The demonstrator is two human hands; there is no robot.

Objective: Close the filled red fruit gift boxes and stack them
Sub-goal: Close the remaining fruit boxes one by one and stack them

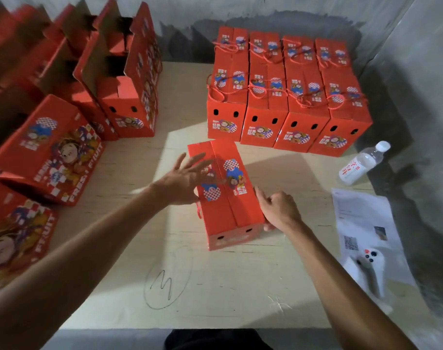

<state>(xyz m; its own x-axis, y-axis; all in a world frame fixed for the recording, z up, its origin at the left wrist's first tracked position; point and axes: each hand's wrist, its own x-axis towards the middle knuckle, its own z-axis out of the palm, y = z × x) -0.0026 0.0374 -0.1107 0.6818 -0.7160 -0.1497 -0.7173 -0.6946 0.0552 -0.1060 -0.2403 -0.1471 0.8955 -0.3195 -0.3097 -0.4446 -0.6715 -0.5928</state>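
A red fruit gift box [236, 213] stands in the middle of the table with both top flaps folded down. My left hand [187, 179] is spread flat, fingers straight, over the left flap. Against the box's right side, near its front corner, my right hand [278, 210] has its fingers curled along the wall. A red cord handle hangs at the box's left side. Several closed boxes [288, 97] with cord handles are stacked two rows deep at the back right. Several boxes with open lids [109, 79] stand at the back left.
A water bottle [361, 164] lies at the right, with a printed sheet [364, 223] and a white controller [369, 266] in front of it. Two red boxes [48, 152] lie on their sides at the left edge. A pencilled circle [164, 281] marks the near tabletop. Concrete walls surround the table.
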